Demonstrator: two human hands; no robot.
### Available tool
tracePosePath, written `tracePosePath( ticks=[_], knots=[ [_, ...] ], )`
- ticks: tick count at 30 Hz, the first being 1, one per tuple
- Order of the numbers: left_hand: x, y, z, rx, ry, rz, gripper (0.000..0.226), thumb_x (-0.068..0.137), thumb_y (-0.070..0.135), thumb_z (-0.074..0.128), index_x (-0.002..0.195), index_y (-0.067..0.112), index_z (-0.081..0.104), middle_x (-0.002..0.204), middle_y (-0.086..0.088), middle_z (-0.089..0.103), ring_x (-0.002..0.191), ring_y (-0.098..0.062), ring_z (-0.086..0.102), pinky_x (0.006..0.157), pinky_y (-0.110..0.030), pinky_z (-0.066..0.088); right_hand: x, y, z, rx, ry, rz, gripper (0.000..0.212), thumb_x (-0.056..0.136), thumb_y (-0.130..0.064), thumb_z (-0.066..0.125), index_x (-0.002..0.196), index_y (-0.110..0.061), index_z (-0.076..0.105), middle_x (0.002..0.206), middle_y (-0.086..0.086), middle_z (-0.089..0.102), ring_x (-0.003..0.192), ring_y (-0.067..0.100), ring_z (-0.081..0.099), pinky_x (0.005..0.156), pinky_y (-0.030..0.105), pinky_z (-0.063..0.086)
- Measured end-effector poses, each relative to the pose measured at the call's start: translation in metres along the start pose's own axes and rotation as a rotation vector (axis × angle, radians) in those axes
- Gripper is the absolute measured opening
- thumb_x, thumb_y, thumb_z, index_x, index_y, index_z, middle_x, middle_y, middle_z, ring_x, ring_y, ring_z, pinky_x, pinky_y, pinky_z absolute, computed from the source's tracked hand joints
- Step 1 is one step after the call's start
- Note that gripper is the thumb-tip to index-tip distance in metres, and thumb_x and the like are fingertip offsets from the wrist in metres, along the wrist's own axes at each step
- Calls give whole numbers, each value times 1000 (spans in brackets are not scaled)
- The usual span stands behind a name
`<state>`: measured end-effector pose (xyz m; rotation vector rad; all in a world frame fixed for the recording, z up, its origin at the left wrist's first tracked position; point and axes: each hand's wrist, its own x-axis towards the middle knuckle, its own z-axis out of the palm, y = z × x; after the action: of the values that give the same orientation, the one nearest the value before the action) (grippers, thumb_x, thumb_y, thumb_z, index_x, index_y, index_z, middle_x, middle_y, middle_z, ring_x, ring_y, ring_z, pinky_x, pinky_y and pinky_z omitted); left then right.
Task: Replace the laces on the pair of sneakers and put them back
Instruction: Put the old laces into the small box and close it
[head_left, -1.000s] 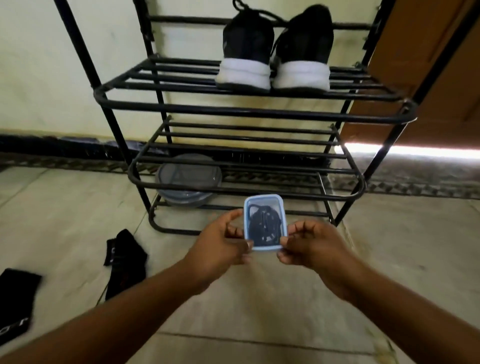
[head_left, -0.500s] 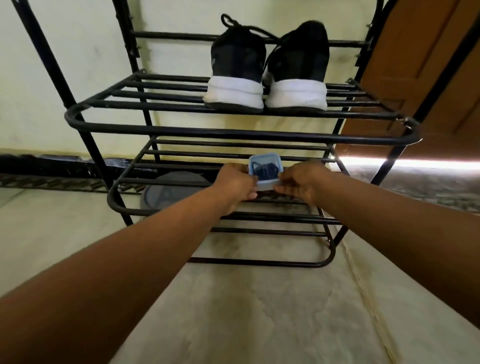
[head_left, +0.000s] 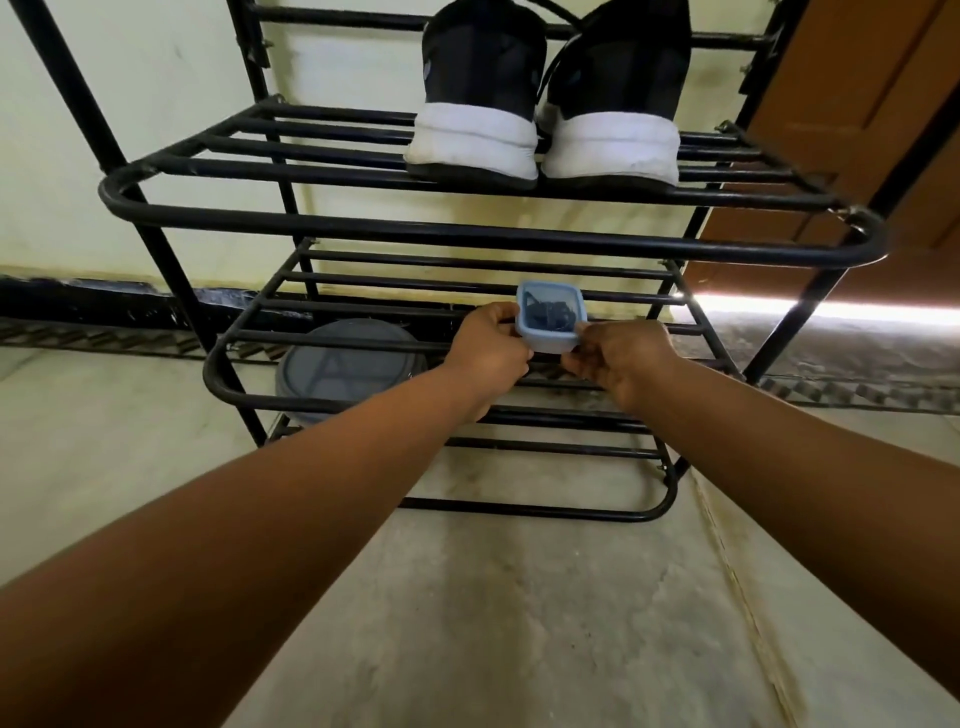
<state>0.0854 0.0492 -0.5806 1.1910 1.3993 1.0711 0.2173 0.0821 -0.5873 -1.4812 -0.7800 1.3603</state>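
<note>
Two black sneakers with white soles, left sneaker (head_left: 475, 98) and right sneaker (head_left: 613, 98), stand heels toward me on the upper shelf (head_left: 467, 236) of a black metal rack. A small blue plastic box (head_left: 549, 318) with dark laces inside sits at the middle shelf (head_left: 291, 395), among its bars. My left hand (head_left: 491, 351) grips the box's left side and my right hand (head_left: 621, 361) grips its right side. Both arms are stretched forward.
A round grey lidded container (head_left: 348, 364) lies on the floor under the rack's left half. A brown wooden door (head_left: 857, 104) is at the right, with bright light under it. The pale wall stands behind the rack; bare stone floor lies in front.
Both hands carried the blue box forward from in front of the rack to the middle shelf. My view moved closer and lower; the dark cloth items on the floor left the view.
</note>
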Motion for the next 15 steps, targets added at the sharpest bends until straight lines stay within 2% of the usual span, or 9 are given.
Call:
tracePosePath(
  ticks=[3, 8, 10, 12, 15],
  knots=[
    [0, 0, 2, 10, 8, -10, 45, 91, -10, 47, 132, 8, 44, 102, -3, 55, 97, -18, 57, 82, -30, 53, 1, 2, 1, -24, 33, -22, 30, 91, -13, 61, 118, -1, 55, 93, 13, 65, 65, 17, 68, 50, 22, 55],
    [0, -1, 2, 41, 15, -12, 41, 91, -8, 49, 128, 9, 46, 108, -7, 57, 100, -21, 59, 88, -36, 52, -4, 5, 2, -39, 32, -34, 30, 93, -16, 59, 118, -3, 55, 90, 12, 64, 60, 15, 66, 50, 23, 54],
    [0, -1, 2, 68, 20, -8, 38, 91, -6, 50, 124, 12, 47, 107, -6, 58, 103, -22, 59, 90, -37, 52, -10, 7, -1, -52, -13, -22, 22, 94, -15, 56, 114, -6, 55, 91, 10, 63, 63, 15, 65, 55, 25, 55],
    [-3, -3, 0, 81, 63, -8, 39, 92, -1, 50, 130, 9, 45, 107, -6, 58, 99, -21, 59, 88, -37, 52, -19, 11, -8, -75, -34, -17, 10, 95, -9, 51, 104, -8, 57, 88, 9, 62, 67, 17, 65, 66, 29, 58],
    [-18, -2, -4, 5, 173, 55, 22, 95, 6, 48, 117, 9, 54, 96, -1, 59, 91, -16, 59, 82, -31, 55, -35, 20, -16, -248, -16, -168, 15, 94, -3, 47, 97, -13, 58, 89, 7, 59, 70, 16, 61, 72, 33, 57]
  ],
)
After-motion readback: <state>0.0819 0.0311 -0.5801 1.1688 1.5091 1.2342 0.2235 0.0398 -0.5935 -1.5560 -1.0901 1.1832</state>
